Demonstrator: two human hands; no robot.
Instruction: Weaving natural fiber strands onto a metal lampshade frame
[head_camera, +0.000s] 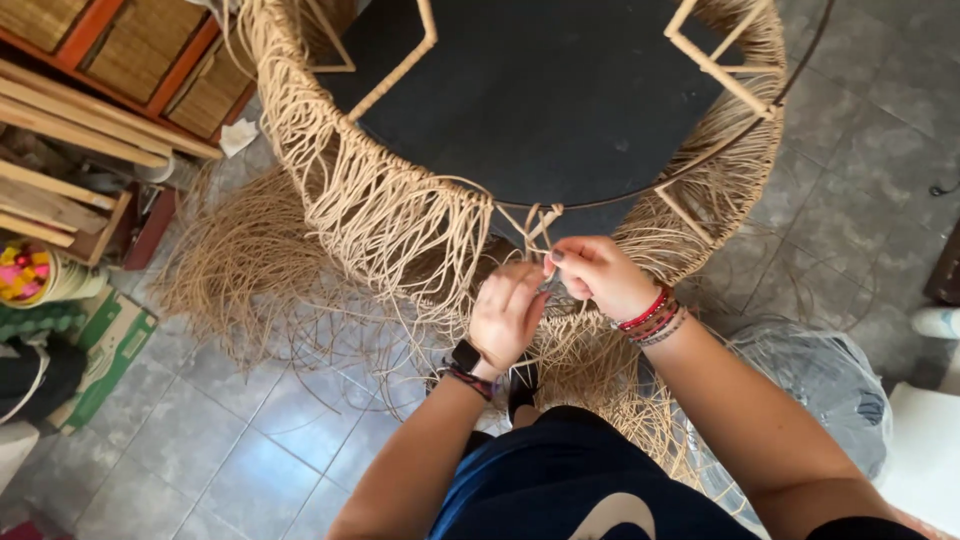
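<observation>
Directly below the camera, at 6 o'clock, sits a dark blue garment (560, 480) on the person's lap, with both forearms rising from it toward the centre. The left hand (505, 315) has a dark watch and cord bracelets at the wrist; its fingers are curled together around pale fibre strands (540, 225) at the lower edge of the work. The right hand (600, 275), with red bead bracelets (650, 315) at the wrist, meets it from 3 o'clock, thumb and forefinger pinched on the same strands; a small grey object shows between the two hands, too small to identify. The strands hang from a thin dark hoop (700, 165) forming the rim of a round woven wicker frame (380, 200), which occupies 12 o'clock and encloses a dark panel (540, 90). Loose fibre (240, 260) lies heaped on the grey tiled floor (200, 440) at 9 o'clock. A clear plastic bag (830, 380) lies at 4 o'clock. Wooden slats (70, 120) and woven-front drawers (150, 50) stand at 10 o'clock.
</observation>
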